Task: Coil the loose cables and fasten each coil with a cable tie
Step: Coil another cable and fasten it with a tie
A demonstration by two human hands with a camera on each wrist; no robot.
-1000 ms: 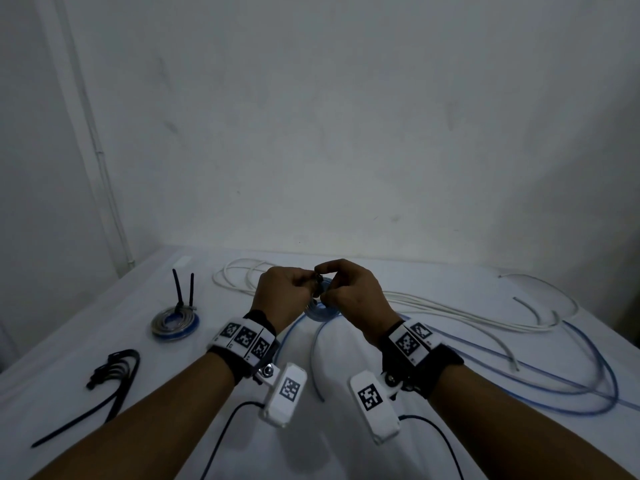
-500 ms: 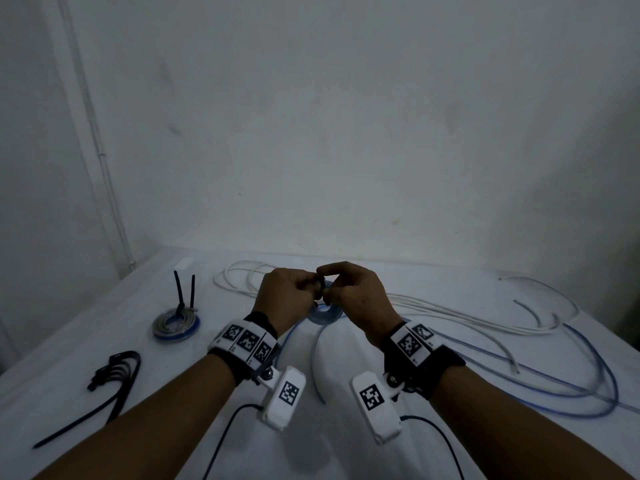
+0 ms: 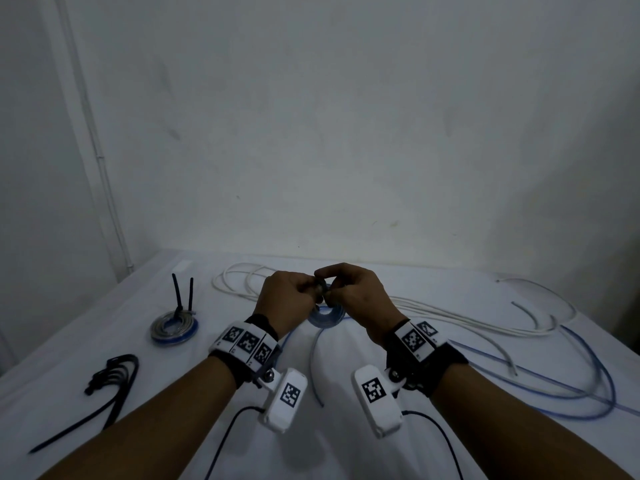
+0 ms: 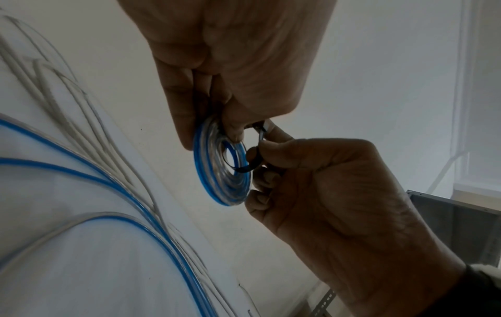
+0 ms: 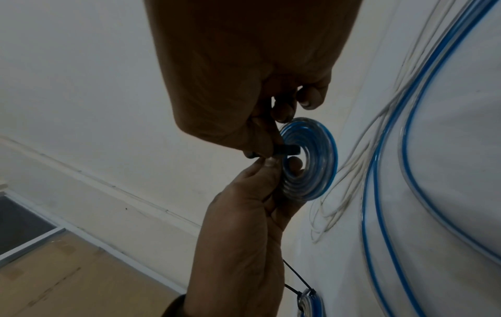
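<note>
A small flat coil of clear-and-blue cable [image 3: 325, 315] [image 4: 216, 186] [image 5: 317, 171] is held up above the white table [image 3: 346, 445]. My left hand [image 3: 287, 299] [image 4: 214, 128] [image 5: 282, 169] grips the coil at its rim, with one finger in the centre hole. A black cable tie [image 4: 244, 169] [image 5: 287, 150] loops through the hole and round the coil's turns. My right hand [image 3: 360, 296] [image 4: 264, 145] [image 5: 265, 150] pinches the tie at the coil's edge. In the head view the knuckles hide the tie's ends. The coil's loose tail [image 3: 313, 368] hangs down towards me.
A tied coil [image 3: 175, 329] with two black tie tails standing up lies at the left. A bundle of black cable ties [image 3: 114, 375] lies near the left front. Loose white cable [image 3: 450, 320] and loose blue cable [image 3: 588, 375] sprawl over the right half. A wall stands close behind.
</note>
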